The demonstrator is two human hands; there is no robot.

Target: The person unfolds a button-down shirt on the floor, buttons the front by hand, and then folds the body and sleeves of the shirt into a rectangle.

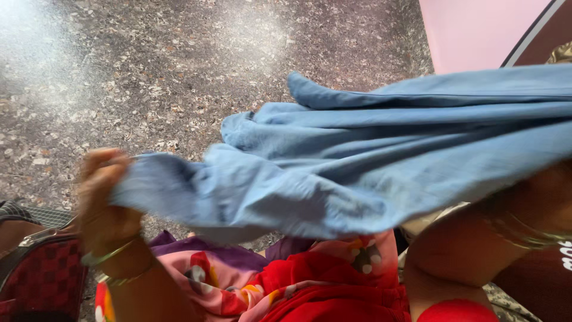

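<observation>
We held the blue garment point(357, 161) stretched above the speckled floor point(149, 65), its long axis running left to right between our hands. Left hand point(104, 203) clenched one end; right hand point(545, 203) was under the cloth, grip not discernible.

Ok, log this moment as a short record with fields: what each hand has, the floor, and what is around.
left hand: pinches one edge of the blue garment, bangles on the wrist
right hand: mostly hidden under the garment; grip cannot be told
blue garment: held up, spread between the hands
floor: speckled stone
below: pink and red printed cloth
lower left: red checked bag
</observation>
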